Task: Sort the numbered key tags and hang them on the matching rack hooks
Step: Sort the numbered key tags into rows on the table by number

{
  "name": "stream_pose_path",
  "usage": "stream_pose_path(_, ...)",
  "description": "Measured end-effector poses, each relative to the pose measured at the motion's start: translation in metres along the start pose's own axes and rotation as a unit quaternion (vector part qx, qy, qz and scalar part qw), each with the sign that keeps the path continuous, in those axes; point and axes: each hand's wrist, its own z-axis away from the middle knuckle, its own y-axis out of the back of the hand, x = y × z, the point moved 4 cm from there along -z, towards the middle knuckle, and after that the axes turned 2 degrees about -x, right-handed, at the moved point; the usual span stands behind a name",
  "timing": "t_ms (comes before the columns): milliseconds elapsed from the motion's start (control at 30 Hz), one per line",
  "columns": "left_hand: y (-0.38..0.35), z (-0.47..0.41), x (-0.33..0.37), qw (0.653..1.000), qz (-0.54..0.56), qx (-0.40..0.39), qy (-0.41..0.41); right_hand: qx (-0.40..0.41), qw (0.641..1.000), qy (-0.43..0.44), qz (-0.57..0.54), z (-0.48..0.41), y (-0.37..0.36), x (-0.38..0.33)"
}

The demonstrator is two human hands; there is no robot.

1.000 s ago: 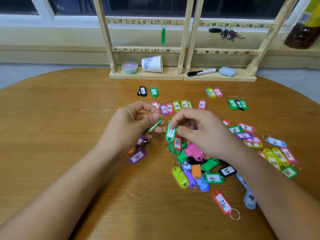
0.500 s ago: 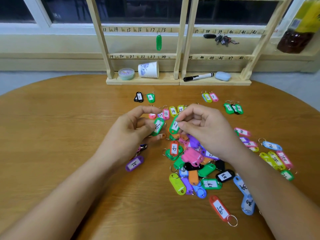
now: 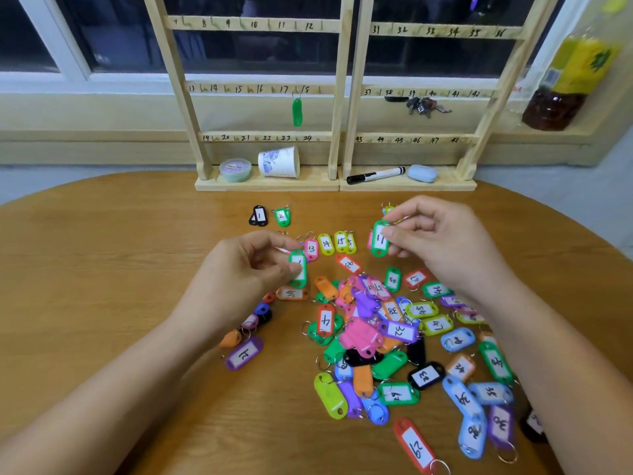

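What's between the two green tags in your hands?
A row of tags, in the head view: pink 13, yellow 14, yellow 15.

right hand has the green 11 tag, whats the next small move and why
Probably carry the green 11 tag, pinched in the right hand, left and lay it just before the pink 13 tag, since the laid-out row reads 13, 14, 15. The left hand holds another green tag there, so mind it.

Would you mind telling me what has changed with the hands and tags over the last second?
The right hand has carried its green tag marked 11 away from the left hand, rightward and toward the rack. The left hand still pinches its own green tag; the hanging green tag and the pile stayed put.
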Motion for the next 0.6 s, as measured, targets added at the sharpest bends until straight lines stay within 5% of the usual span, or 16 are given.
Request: stream_pose_path(600, -0.083, -0.149, 0.032, 0.975, -0.211, -0.07, -0.012, 0.028, 0.997, -0.055, 0.038, -0.048, 0.045, 0.067)
